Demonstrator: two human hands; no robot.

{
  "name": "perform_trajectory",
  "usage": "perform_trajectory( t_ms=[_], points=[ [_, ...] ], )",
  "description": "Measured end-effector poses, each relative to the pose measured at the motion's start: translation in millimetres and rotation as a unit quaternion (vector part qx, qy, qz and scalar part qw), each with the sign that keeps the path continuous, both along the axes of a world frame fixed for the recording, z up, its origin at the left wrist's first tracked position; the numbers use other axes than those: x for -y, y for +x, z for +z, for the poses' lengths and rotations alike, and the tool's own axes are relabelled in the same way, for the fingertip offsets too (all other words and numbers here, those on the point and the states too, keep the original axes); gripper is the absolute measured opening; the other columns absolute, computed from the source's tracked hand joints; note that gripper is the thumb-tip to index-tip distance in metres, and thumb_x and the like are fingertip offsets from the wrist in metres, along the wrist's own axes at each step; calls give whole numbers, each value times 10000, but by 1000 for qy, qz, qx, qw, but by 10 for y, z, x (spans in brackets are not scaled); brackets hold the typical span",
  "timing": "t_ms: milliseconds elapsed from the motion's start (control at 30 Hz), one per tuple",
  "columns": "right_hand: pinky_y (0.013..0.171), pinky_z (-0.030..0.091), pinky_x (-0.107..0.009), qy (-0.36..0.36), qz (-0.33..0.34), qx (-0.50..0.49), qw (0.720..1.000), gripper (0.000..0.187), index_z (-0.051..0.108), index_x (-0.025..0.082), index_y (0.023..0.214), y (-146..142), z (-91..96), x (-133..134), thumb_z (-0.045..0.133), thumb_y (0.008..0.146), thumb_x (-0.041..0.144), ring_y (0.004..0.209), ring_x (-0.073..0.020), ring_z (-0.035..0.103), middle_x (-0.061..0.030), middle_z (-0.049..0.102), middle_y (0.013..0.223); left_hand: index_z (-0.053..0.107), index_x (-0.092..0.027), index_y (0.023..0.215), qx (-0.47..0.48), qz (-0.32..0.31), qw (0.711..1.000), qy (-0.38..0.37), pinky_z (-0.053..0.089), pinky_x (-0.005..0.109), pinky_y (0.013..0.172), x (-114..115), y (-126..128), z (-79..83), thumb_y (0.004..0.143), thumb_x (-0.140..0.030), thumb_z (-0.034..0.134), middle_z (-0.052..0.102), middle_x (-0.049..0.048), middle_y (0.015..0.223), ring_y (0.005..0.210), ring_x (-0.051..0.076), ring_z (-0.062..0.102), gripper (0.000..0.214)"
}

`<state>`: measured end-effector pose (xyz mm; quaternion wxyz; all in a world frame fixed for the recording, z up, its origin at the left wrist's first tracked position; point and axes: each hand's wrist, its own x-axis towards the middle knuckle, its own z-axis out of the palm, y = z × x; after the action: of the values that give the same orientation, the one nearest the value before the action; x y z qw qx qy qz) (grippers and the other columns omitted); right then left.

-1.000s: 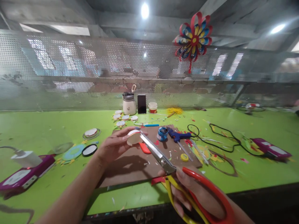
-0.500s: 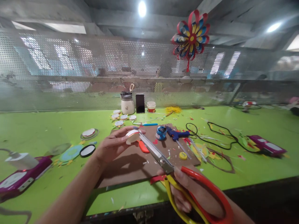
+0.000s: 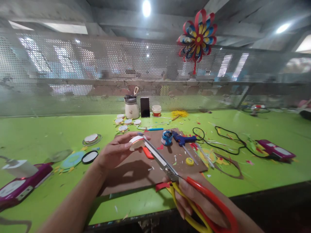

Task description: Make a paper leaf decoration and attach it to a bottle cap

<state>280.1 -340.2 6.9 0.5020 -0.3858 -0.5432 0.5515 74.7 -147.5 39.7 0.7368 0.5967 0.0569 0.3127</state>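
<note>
My left hand pinches a small round white piece with a red rim above a brown board. My right hand grips large scissors by their red and yellow handles near the table's front edge. The long steel blades point up and left, and their tips meet the edge of the round piece.
On the green table lie a blue glue gun, a blue tape roll, a yellow disc, black cable, purple boxes and paper scraps. A jar, phone and cup stand at the mesh wall. A paper pinwheel hangs above.
The view has drifted slightly. Both hands keep their hold, with the blades still at the round piece.
</note>
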Motion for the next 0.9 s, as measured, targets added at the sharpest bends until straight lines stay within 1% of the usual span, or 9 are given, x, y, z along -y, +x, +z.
perform_trajectory(
  t_ms=[100, 167, 267, 333, 467, 633, 733, 833, 900],
  points=[
    [468, 389, -220, -13, 6, -14, 1000, 389, 606, 137, 958, -2, -15, 14, 449, 946, 493, 434, -77, 433, 66, 419, 500, 679, -135, 1142, -4, -9, 1000, 7, 505, 321, 827, 2, -1, 5, 791, -175, 599, 678, 152, 1174, 1025, 256, 629, 362],
    [462, 363, -218, -39, 4, -51, 998, 363, 596, 154, 932, -16, -56, 32, 481, 930, 499, 426, -70, 402, 69, 414, 505, 676, -138, 1147, 2, -14, 1000, 8, 503, 324, 833, 0, -3, 3, 793, -179, 596, 677, 151, 1175, 1036, 259, 623, 365],
    [489, 375, -218, -83, -16, -104, 991, 329, 555, 188, 798, -44, -136, 67, 516, 913, 493, 463, -68, 398, 56, 418, 558, 672, -140, 1151, 7, -18, 1000, 8, 500, 335, 842, -5, -11, -2, 799, -179, 585, 673, 150, 1180, 1051, 266, 615, 365],
    [505, 389, -222, -102, -19, -117, 988, 365, 511, 196, 721, -53, -175, 87, 487, 922, 501, 485, -72, 403, 44, 414, 587, 670, -134, 1152, 3, -20, 1000, 9, 499, 338, 841, -8, -15, -2, 801, -176, 581, 672, 154, 1179, 1041, 265, 617, 365],
    [490, 385, -227, -122, -3, -120, 985, 419, 475, 195, 667, -37, -183, 108, 444, 934, 516, 485, -78, 412, 27, 421, 588, 668, -123, 1154, -5, -19, 1000, 12, 497, 341, 842, -5, -15, 3, 793, -176, 586, 666, 160, 1184, 1020, 265, 622, 374],
    [508, 397, -214, -119, -19, -126, 985, 375, 490, 196, 702, -60, -168, 123, 453, 942, 481, 497, -70, 404, 31, 424, 610, 678, -124, 1139, 0, -13, 1000, 15, 499, 355, 830, 6, -3, 7, 782, -181, 600, 670, 163, 1175, 999, 272, 628, 370],
    [508, 413, -210, -109, -29, -126, 986, 323, 537, 207, 760, -67, -174, 159, 487, 927, 479, 497, -72, 405, 38, 415, 611, 681, -132, 1135, 1, -11, 1000, 15, 499, 345, 823, 7, 2, 3, 775, -174, 615, 675, 158, 1168, 988, 264, 632, 369],
    [584, 477, -239, -97, -35, -118, 988, 292, 599, 240, 913, -20, -153, 264, 604, 836, 522, 606, -106, 502, 10, 496, 710, 688, -139, 1123, -1, -6, 1000, 17, 501, 334, 816, 4, 0, 6, 765, -176, 634, 679, 153, 1165, 992, 259, 632, 364],
    [652, 509, -274, -89, -35, -108, 990, 400, 606, 266, 1041, 25, -126, 353, 703, 745, 517, 720, -148, 559, -22, 555, 820, 691, -140, 1117, -4, -2, 1000, 18, 503, 332, 807, 4, -3, 13, 758, -192, 649, 678, 155, 1165, 978, 256, 636, 364]
  ],
)
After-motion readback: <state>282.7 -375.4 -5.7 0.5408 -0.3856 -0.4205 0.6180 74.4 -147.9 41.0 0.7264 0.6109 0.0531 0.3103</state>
